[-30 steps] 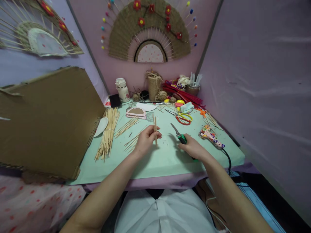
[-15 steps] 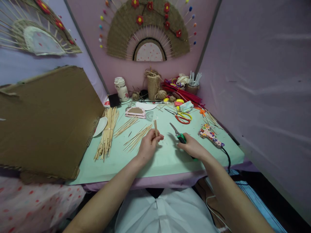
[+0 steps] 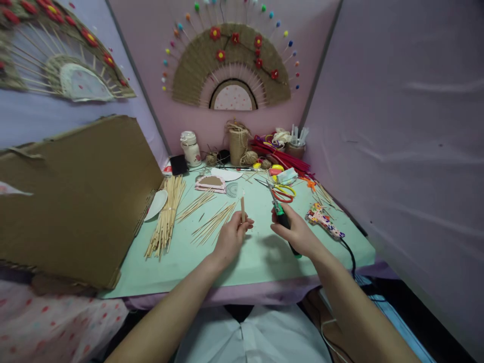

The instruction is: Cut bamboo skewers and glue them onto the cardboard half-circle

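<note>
My left hand pinches a few short wooden sticks upright above the mint-green table. My right hand is closed round green-handled cutters, held just right of the sticks with the blades pointing up and away. The two hands are a small gap apart. Loose thin sticks lie on the table just left of my left hand.
A thick bundle of bamboo sticks lies at the left beside a large cardboard sheet. Red-and-yellow scissors, a patterned glue gun with a black cord, twine spools, a white jar and red pipe cleaners crowd the back.
My right hand lifted the cutters off the table and tilted them upright, nearer the sticks. My left hand slid its grip lower on the sticks. The camera tilted slightly.
</note>
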The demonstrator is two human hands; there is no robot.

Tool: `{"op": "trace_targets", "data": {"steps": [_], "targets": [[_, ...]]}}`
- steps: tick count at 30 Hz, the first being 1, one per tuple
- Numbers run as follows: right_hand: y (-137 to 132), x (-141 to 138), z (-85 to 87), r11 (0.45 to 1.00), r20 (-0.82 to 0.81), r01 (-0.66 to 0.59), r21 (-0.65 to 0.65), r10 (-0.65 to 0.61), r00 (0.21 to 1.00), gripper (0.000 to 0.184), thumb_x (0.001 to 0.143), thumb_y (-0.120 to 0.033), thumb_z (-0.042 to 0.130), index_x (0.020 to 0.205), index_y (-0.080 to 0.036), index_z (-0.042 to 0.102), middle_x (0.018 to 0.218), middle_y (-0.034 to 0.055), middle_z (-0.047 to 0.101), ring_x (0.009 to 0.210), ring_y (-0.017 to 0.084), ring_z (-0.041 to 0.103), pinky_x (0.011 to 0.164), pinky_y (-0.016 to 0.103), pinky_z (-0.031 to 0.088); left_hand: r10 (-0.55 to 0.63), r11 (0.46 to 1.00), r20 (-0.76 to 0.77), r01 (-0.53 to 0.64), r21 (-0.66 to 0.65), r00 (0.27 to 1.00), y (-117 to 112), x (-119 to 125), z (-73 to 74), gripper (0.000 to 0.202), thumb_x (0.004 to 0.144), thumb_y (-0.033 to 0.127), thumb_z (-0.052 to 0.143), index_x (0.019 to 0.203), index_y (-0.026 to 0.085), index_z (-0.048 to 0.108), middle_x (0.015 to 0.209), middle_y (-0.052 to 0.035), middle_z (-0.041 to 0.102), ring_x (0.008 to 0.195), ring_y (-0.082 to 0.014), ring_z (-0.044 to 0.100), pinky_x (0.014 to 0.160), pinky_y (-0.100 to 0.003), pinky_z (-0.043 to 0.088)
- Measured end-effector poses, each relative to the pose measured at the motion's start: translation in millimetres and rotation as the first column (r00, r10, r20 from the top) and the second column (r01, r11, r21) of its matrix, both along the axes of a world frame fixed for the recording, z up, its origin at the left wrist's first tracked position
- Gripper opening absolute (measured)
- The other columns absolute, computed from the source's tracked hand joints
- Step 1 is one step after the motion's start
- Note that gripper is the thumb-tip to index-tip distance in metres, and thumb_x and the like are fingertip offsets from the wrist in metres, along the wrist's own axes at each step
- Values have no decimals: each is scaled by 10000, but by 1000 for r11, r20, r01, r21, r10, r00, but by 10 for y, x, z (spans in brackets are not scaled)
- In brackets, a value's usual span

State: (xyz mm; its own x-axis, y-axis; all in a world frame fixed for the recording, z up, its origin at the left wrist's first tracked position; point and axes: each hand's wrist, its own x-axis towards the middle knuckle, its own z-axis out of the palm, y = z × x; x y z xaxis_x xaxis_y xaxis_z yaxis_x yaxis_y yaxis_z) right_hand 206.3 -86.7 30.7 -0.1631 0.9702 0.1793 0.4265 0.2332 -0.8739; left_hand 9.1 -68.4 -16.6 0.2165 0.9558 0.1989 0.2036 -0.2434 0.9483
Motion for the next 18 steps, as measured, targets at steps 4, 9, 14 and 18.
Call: {"op": "trace_targets", "data": {"steps": [4, 9, 14, 18], "targets": [[-59, -166, 291, 979, -81, -137, 151, 150, 985, 251, 783, -252, 576, 1020, -219, 503, 922, 15, 542, 827, 169, 529, 751, 303, 421, 4, 999, -66, -1, 36, 998, -20, 3, 22, 75, 900, 248, 456, 965, 228, 488, 960, -34, 697, 829, -161, 697, 716, -289, 541], [34, -309, 508, 968, -156, -151, 202, 184, 971, 313, 762, -221, 580, 1071, -218, 531, 928, 25, 567, 829, 171, 544, 762, 322, 438, -2, 998, -93, 8, 61, 996, -38, -4, 60, 78, 893, 221, 450, 939, 228, 512, 941, -28, 692, 838, -162, 690, 729, -289, 522], [207, -368, 701, 981, -225, -186, 50, 192, 955, 232, 723, -244, 607, 949, -200, 582, 1009, 50, 661, 786, 162, 575, 700, 310, 456, -34, 997, -47, 37, 62, 998, -36, -9, 46, 74, 892, 218, 442, 930, 225, 504, 964, -39, 701, 835, -162, 690, 737, -301, 518], [255, -450, 785, 968, -327, -212, -137, 158, 932, 200, 676, -226, 649, 854, -188, 568, 942, 47, 700, 684, 139, 580, 622, 276, 463, -20, 999, -44, 22, 49, 999, -32, -3, 22, 111, 881, 213, 442, 964, 226, 514, 966, -52, 705, 817, -166, 690, 750, -322, 521]]}}
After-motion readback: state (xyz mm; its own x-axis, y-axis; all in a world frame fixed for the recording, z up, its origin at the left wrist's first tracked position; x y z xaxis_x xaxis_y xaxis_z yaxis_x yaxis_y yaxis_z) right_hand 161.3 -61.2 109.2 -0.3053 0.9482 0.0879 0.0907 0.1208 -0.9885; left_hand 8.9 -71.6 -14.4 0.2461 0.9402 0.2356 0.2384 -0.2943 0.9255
